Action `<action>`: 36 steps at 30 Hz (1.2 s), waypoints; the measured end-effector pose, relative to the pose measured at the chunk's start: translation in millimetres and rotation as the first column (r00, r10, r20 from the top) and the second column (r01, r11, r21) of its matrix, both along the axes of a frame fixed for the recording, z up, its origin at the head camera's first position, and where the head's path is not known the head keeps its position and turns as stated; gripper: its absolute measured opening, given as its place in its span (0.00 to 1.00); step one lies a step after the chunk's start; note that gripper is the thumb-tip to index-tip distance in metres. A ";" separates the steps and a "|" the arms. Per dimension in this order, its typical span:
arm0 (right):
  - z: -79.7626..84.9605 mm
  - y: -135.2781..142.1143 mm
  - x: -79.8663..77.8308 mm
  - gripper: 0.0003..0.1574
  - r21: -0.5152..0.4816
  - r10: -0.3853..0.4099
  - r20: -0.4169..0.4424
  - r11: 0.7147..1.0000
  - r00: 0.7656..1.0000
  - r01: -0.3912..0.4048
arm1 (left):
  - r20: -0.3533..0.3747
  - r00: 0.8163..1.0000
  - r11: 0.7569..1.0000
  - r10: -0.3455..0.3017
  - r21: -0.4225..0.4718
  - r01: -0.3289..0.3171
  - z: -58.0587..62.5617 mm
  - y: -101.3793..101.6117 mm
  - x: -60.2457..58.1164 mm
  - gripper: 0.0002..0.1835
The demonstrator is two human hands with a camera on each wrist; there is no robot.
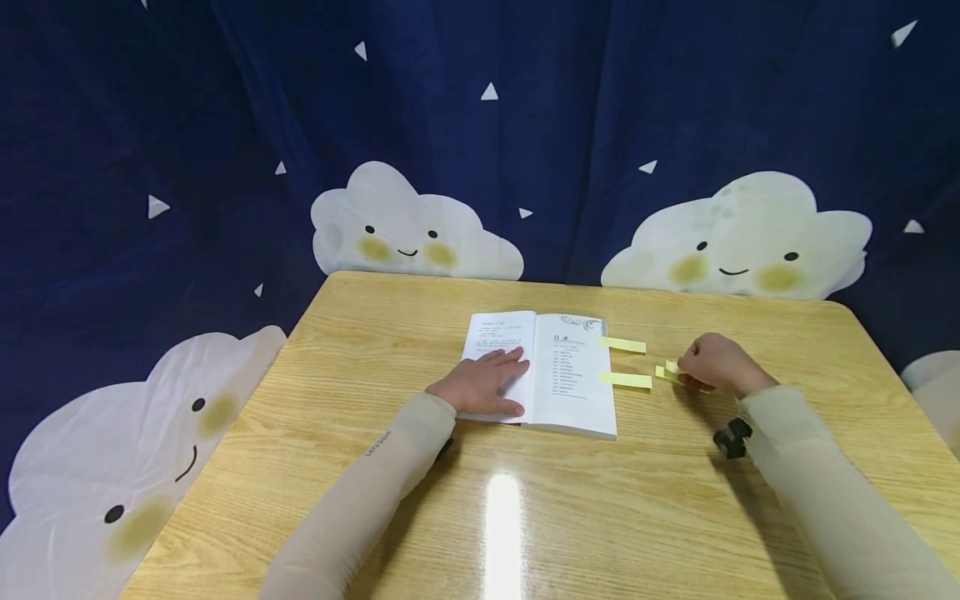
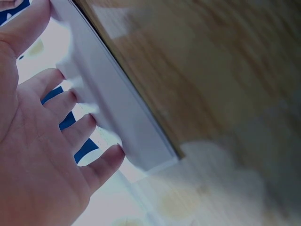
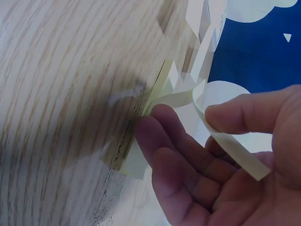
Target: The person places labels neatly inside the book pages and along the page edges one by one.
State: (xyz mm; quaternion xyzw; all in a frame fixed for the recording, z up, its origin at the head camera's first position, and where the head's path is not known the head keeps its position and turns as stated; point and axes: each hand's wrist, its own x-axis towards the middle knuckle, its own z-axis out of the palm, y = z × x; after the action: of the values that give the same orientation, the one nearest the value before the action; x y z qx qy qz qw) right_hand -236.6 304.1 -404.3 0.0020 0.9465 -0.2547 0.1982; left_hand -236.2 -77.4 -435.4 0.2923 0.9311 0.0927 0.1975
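An open book (image 1: pixel 558 412) lies on the table, printed text on both pages. My left hand (image 1: pixel 483 385) rests with spread, straight fingers on its left page; the left wrist view shows the fingertips against the paper. To the right of the book, my right hand (image 1: pixel 718 365) pinches a thin pale yellow sticky note strip (image 3: pixel 237 155) between thumb and fingers. The strip bends up from a narrow sticky note pad (image 3: pixel 134 167) on the table, which the other fingertips touch. Fingers partly hide the pad.
Two yellow sticky strips, an upper one (image 1: pixel 626 344) and a lower one (image 1: pixel 628 380), stick out from the right page's edge. The wooden table (image 1: pixel 375 333) reaches back to a dark blue curtain (image 1: pixel 450 100) with cloud faces.
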 end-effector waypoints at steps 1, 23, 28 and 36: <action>0.3 -0.1 0.1 0.15 -0.003 0.001 -0.001 1.000 1.000 -0.001 | 0.001 1.000 1.000 0.000 0.001 0.000 0.0 0.0 -0.2 0.44; 6.1 -0.7 -1.2 0.11 -0.032 0.006 0.033 0.999 0.999 -0.005 | 0.002 1.000 1.000 -0.001 -0.007 0.001 2.4 -0.1 -0.7 0.45; 6.2 -1.5 -0.4 0.10 -0.039 -0.010 0.043 0.999 0.999 0.012 | 0.011 1.000 1.000 0.002 0.000 -0.002 3.3 -0.2 0.0 0.45; 6.2 -1.1 0.8 0.12 -0.054 -0.008 0.048 0.999 0.999 0.010 | 0.012 1.000 1.000 -0.002 -0.004 0.002 3.7 -0.1 1.2 0.45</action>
State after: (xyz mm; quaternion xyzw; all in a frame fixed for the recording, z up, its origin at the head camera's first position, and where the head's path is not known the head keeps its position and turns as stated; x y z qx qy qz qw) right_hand -235.8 303.0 -398.1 0.0069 0.9343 -0.2809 0.2194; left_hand -235.0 -77.5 -431.7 0.2924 0.9298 0.0922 0.2038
